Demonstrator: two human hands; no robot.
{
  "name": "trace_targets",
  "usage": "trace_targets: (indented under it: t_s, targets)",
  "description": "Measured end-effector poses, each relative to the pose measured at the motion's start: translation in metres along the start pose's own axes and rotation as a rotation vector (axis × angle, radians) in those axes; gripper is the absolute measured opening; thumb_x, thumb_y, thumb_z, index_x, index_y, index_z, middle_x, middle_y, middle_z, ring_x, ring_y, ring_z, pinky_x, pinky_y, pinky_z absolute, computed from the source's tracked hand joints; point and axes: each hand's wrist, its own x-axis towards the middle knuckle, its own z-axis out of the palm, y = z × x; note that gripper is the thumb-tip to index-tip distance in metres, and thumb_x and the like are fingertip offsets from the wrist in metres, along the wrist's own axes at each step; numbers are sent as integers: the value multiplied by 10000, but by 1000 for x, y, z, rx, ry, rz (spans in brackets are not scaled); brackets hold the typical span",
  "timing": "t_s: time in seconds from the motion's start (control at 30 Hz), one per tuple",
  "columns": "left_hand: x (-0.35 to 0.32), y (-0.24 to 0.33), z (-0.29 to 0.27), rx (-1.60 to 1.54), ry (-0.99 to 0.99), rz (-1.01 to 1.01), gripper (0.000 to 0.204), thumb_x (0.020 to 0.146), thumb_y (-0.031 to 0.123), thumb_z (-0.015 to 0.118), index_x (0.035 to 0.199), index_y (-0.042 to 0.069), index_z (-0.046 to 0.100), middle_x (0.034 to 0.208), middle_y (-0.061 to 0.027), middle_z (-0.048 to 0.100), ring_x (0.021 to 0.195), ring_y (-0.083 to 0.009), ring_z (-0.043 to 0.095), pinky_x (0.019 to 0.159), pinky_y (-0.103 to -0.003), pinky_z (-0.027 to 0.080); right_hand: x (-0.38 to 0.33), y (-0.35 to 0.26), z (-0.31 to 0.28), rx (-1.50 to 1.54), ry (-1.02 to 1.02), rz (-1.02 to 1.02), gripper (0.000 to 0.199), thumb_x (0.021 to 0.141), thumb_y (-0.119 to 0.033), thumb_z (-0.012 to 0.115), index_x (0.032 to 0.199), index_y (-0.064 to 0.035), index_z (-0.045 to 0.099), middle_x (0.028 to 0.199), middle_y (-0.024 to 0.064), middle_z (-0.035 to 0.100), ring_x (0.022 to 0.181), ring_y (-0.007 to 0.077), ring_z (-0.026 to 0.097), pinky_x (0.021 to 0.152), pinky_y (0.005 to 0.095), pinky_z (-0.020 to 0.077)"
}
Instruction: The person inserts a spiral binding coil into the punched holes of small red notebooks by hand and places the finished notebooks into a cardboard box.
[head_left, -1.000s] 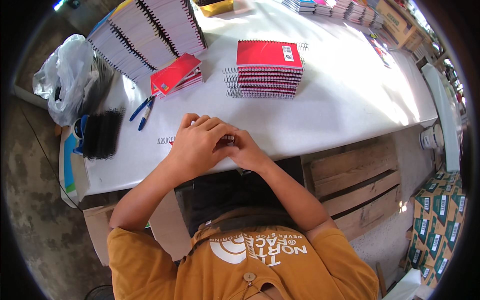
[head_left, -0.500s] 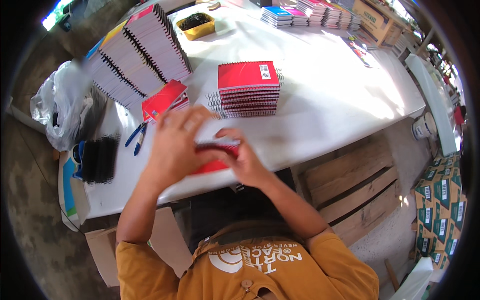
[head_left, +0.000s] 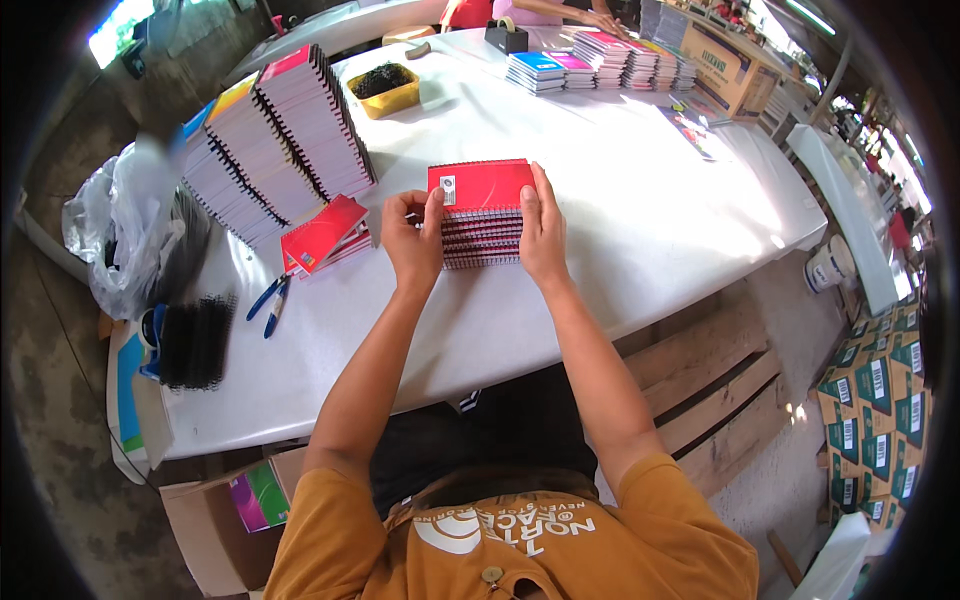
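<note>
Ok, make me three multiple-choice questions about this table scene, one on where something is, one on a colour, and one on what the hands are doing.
1. Where is the small yellow tub of dark bits?
A. on the far side of the white table, behind the tall leaning stacks of spiral notebooks
B. on the floor
C. in the person's lap

2. What colour is the top cover of the small stack of spiral notebooks between the hands?
A. green
B. red
C. white

3. How do the hands hold that stack?
A. one hand lifts it overhead
B. neither touches it
C. left hand and right hand press its two sides

Answers: 1 A, the tub sits past the tall stacks; 2 B, the cover is red; 3 C, each grip flanks the stack.
</note>
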Motion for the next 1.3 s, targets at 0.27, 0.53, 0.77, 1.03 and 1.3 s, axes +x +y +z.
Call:
trace_targets:
  t_s: [0.27, 0.53, 0.77, 1.03, 1.3]
  targets:
    - [51, -46, -132, 917, 6, 640, 333, 850, 144, 559, 1149, 3, 521, 1028, -173, 624, 926, -324, 602, 801, -372, 478, -15, -33, 3, 20, 340, -177, 471, 950, -235, 483, 1311, 42, 364, 1203, 212, 544, 1084, 256, 554, 917, 358, 429]
    - [-58, 36, -176, 741, -671, 544, 374, 799, -2, 564, 1163, 84, 579, 1103, -96, 627, 975, -254, 616, 824, -361, 498, -80, -50, 54, 1189, -655, 1310, 378, 938, -284, 470, 1204, -17, 503, 1108, 127, 597, 1011, 221, 588, 889, 372, 473]
    - [6, -38, -336, 1436, 228, -10, 520, 824, 329, 589, 1262, 69, 485, 1206, -145, 546, 1105, -307, 509, 930, -430, 394, -66, -32, 78, 543, -847, 185, 313, 824, -36, 577, 1132, -80, 612, 890, 33, 623, 805, 84, 531, 726, 261, 462]
    - [28, -164, -387, 1166, 308, 353, 372, 846, 443, 551, 863, 100, 694, 827, -139, 654, 758, -295, 638, 643, -433, 494, -83, -44, 69, 602, -875, 193, 340, 787, 13, 593, 1123, -34, 615, 1078, 84, 638, 939, 135, 579, 847, 266, 452]
    - [29, -41, -341, 1245, -23, 201, 400, 869, 422, 533, 900, 59, 698, 873, -166, 668, 722, -334, 626, 638, -436, 470, -85, -36, 71, 637, -825, 199, 262, 764, -2, 619, 1026, -12, 611, 999, 63, 639, 943, 125, 575, 853, 274, 447]
